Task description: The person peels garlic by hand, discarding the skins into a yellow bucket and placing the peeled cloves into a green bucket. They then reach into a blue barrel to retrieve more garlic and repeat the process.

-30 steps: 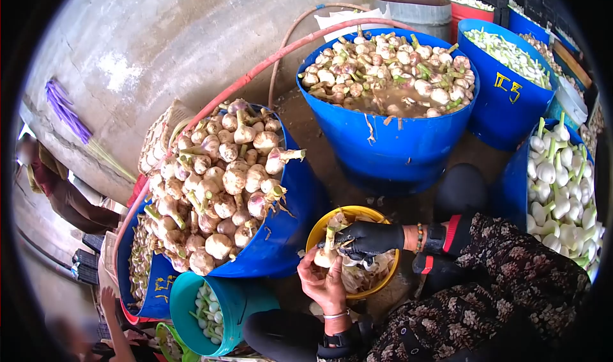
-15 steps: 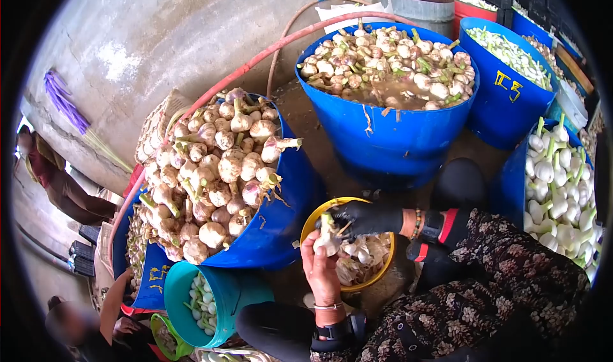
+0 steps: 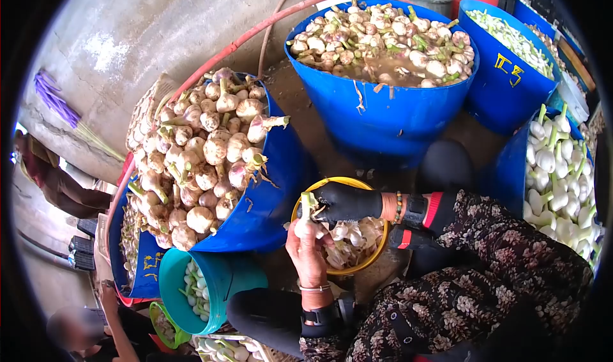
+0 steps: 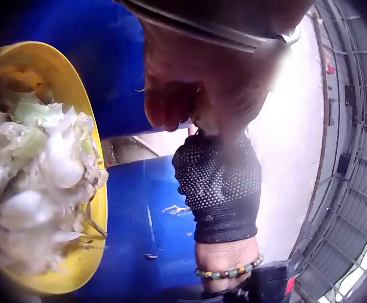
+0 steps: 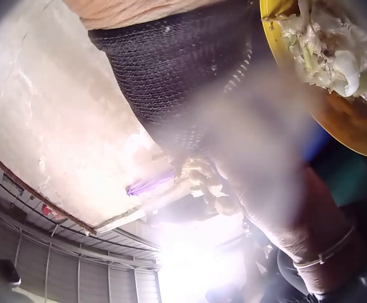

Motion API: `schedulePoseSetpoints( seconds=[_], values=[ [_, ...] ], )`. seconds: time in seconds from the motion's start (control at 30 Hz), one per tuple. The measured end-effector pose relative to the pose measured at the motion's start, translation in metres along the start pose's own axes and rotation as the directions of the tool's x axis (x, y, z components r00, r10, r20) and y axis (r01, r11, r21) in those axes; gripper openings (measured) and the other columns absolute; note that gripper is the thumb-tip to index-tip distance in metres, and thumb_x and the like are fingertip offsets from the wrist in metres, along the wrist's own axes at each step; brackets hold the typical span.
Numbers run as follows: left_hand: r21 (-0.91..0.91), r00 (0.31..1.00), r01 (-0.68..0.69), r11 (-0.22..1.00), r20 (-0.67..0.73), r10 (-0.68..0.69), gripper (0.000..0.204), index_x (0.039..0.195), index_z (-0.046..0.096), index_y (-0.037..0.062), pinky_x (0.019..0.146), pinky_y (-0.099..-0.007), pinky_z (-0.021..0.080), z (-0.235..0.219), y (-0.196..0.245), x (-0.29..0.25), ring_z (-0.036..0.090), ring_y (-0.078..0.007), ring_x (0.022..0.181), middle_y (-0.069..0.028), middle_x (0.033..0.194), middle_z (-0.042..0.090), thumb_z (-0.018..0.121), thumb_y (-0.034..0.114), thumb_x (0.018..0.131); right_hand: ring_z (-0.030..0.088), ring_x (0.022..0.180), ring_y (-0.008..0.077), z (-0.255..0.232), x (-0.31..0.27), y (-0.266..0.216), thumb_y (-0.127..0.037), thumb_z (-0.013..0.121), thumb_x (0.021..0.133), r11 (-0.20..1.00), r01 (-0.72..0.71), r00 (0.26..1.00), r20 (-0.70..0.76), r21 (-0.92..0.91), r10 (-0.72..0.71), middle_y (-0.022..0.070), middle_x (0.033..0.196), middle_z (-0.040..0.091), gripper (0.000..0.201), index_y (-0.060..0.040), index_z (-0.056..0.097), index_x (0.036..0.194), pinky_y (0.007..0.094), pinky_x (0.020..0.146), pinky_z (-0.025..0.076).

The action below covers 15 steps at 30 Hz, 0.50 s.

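My bare left hand, with a thin bracelet at the wrist, holds a whitish garlic bulb upright, its short green stem pointing up. From the right, my right hand in a black mesh glove meets the bulb, fingers curled against its side near the stem. Both are over the left part of a yellow bucket, which holds loose garlic skins and pale pieces. In the left wrist view, the gloved right hand meets the bare fingers; the bulb is mostly hidden there.
At the left, a blue barrel is heaped with unpeeled garlic. Another blue barrel holds garlic in muddy water. A teal bucket stands by the knee. Peeled bulbs fill a container at the right. Another person's arm shows lower left.
The head view has shifted, so the barrels sit higher in it. Both hands stay together at the bulb, which now shows a whiter surface. The person at lower left has moved an arm.
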<state>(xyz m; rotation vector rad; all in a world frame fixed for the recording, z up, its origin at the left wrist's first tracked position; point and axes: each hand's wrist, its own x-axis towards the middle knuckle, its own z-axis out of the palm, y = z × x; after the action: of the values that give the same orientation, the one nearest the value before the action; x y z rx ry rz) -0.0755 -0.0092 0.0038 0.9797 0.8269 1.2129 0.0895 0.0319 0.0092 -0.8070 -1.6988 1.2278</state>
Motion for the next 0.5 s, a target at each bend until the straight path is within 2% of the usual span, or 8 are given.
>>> schedulePoseSetpoints(
  seconds=[0.13, 0.17, 0.23, 0.27, 0.3, 0.4, 0.43, 0.5],
  values=[
    [0.058, 0.991, 0.116, 0.992, 0.055, -0.119, 0.042, 0.088, 0.053, 0.0041, 0.043, -0.027, 0.042, -0.002, 0.008, 0.006, 0.052, -0.0171, 0.048, -0.008, 0.064, 0.055, 0.049, 0.045, 0.096, 0.058, 0.073, 0.0092, 0.007, 0.003, 0.001, -0.011, 0.06, 0.087, 0.999, -0.013, 0.997, -0.078, 0.035, 0.016, 0.0056, 0.076, 0.066, 0.012, -0.0005, 0.064, 0.093, 0.031, 0.067, 0.049],
    [0.061, 0.992, 0.112, 0.992, 0.053, -0.115, 0.042, 0.088, 0.053, 0.0041, 0.043, -0.027, 0.042, -0.006, 0.005, 0.006, 0.052, -0.0171, 0.048, -0.008, 0.064, 0.055, 0.049, 0.045, 0.096, 0.058, 0.072, 0.0093, 0.009, 0.004, 0.001, -0.01, 0.061, 0.085, 0.999, -0.041, 0.993, -0.112, 0.023, 0.043, 0.0057, 0.075, 0.066, 0.012, -0.0009, 0.064, 0.091, 0.0308, 0.066, 0.049],
    [-0.266, 0.926, 0.366, 0.892, 0.196, -0.322, 0.051, 0.084, 0.057, 0.0099, 0.04, -0.0296, 0.041, -0.017, -0.002, 0.008, 0.051, -0.0205, 0.045, -0.0084, 0.061, 0.054, 0.037, 0.056, 0.095, 0.058, 0.07, 0.0095, 0.009, 0.004, 0.0, -0.009, 0.062, 0.079, 0.996, -0.094, 0.977, -0.19, -0.002, 0.092, 0.0058, 0.073, 0.065, 0.011, -0.0015, 0.064, 0.087, 0.0304, 0.064, 0.048],
    [-0.304, 0.926, 0.374, 0.876, 0.178, -0.333, 0.055, 0.08, 0.058, 0.0118, 0.038, -0.0308, 0.039, -0.014, -0.001, 0.006, 0.049, -0.0222, 0.042, -0.0085, 0.057, 0.053, 0.032, 0.058, 0.095, 0.06, 0.075, 0.0115, 0.007, 0.003, -0.004, -0.01, 0.062, 0.082, 0.992, -0.118, 0.982, -0.156, -0.041, 0.111, 0.0054, 0.08, 0.067, 0.016, 0.0002, 0.064, 0.093, 0.0306, 0.069, 0.049],
    [-0.342, 0.918, 0.393, 0.853, 0.202, -0.342, 0.053, 0.087, 0.057, 0.0118, 0.04, -0.0322, 0.041, -0.015, -0.002, 0.005, 0.051, -0.0224, 0.045, -0.0087, 0.061, 0.054, 0.031, 0.057, 0.096, 0.06, 0.074, 0.0114, 0.009, 0.004, -0.003, -0.012, 0.063, 0.082, 0.988, -0.154, 0.976, -0.158, -0.019, 0.149, 0.006, 0.08, 0.067, 0.016, 0.0004, 0.064, 0.092, 0.0304, 0.068, 0.049],
    [-0.204, 0.938, 0.346, 0.916, 0.038, -0.346, 0.051, 0.108, 0.051, 0.0131, 0.047, -0.0328, 0.045, -0.002, -0.001, 0.002, 0.055, -0.0229, 0.055, -0.0099, 0.068, 0.057, 0.031, 0.059, 0.096, 0.061, 0.069, 0.0118, 0.01, 0.004, -0.002, -0.007, 0.059, 0.076, 0.977, -0.209, 0.945, -0.245, 0.05, 0.215, 0.0059, 0.073, 0.067, 0.012, -0.0016, 0.065, 0.084, 0.0312, 0.064, 0.05],
    [-0.138, 0.986, 0.169, 0.976, 0.014, -0.169, 0.044, 0.113, 0.048, 0.0111, 0.051, -0.0349, 0.048, 0.004, -0.002, -0.002, 0.057, -0.0217, 0.061, -0.0098, 0.077, 0.057, 0.043, 0.051, 0.096, 0.061, 0.068, 0.0117, 0.009, 0.001, -0.003, -0.007, 0.059, 0.076, 0.984, -0.176, 0.944, -0.28, 0.017, 0.174, 0.0061, 0.073, 0.067, 0.011, -0.0015, 0.065, 0.083, 0.0312, 0.063, 0.049],
    [0.227, 0.998, -0.065, 0.972, -0.007, 0.068, 0.038, 0.117, 0.042, 0.0092, 0.057, -0.0324, 0.052, 0.013, -0.002, -0.009, 0.058, -0.0177, 0.069, -0.009, 0.089, 0.056, 0.06, 0.032, 0.093, 0.061, 0.068, 0.0117, 0.008, 0.002, 0.006, -0.008, 0.061, 0.076, 0.991, -0.113, 0.932, -0.34, 0.065, 0.129, 0.0065, 0.072, 0.066, 0.01, -0.0015, 0.065, 0.082, 0.0311, 0.062, 0.049]
  ],
)
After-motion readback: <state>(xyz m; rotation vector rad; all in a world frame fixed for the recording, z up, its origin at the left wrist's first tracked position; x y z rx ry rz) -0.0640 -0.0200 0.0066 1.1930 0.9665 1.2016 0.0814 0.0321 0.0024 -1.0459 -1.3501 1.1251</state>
